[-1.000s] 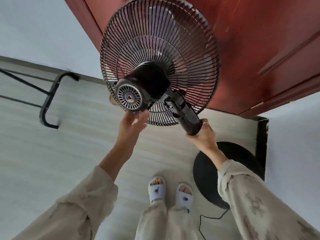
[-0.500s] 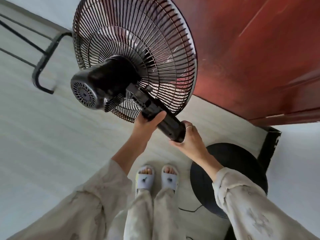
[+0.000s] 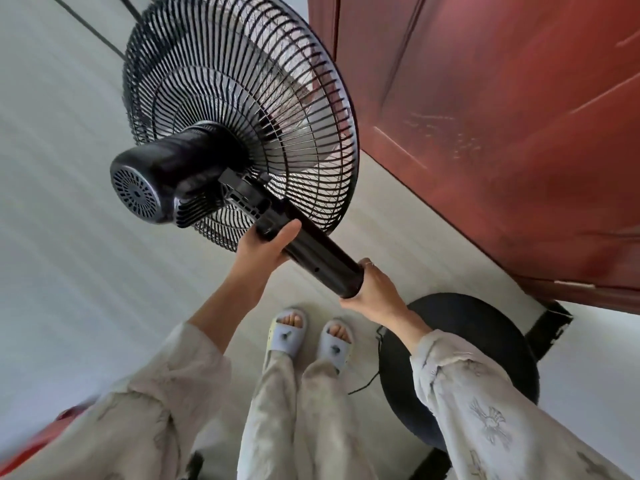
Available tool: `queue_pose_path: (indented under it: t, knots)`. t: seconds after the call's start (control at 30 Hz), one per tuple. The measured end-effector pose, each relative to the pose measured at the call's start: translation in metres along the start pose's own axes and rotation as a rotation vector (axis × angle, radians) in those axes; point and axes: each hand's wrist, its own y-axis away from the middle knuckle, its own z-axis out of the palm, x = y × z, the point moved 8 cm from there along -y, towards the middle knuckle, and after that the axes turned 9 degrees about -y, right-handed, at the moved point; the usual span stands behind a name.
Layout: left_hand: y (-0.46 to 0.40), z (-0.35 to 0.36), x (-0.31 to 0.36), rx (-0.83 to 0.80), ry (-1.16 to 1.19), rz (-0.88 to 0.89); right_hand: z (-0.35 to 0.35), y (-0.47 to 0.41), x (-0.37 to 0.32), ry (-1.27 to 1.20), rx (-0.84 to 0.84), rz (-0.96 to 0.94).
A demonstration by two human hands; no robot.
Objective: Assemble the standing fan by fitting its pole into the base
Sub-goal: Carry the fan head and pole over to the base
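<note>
I hold the black fan head in the air, tilted, its round wire cage [image 3: 242, 109] at the upper middle and its motor housing [image 3: 156, 181] pointing left. A short black pole [image 3: 322, 258] runs down-right from the neck. My left hand [image 3: 266, 247] grips the pole just under the neck. At the pole's lower end my right hand [image 3: 374, 292] is wrapped around it. The round black base [image 3: 485, 337] lies flat on the floor at the lower right, below my right arm and apart from the pole.
A dark red wooden door [image 3: 502, 116] fills the upper right, close to the cage. My feet in pale slippers [image 3: 311, 337] stand left of the base. A black cord [image 3: 367, 382] trails on the floor by the base. A red object [image 3: 38, 441] shows at the bottom left.
My left hand left the motor housing and took the pole under the neck. The fan head has swung so the pole points down-right.
</note>
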Motion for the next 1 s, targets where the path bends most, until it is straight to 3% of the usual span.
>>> queue_pose_path:
  t: [0.5,0.63,1.0]
  knots:
    - [0.151,-0.227,0.055,0.342,0.459,0.085,0.068,0.11,-0.259,0.352,-0.2,-0.172]
    - [0.181,-0.279,0.039,0.383,0.541,0.056,0.119,0.129,-0.329,0.507,-0.254,-0.238]
    - [0.208,-0.522,0.019,0.498,0.74,0.068,0.301,0.143,-0.512,0.696,-0.427,-0.409]
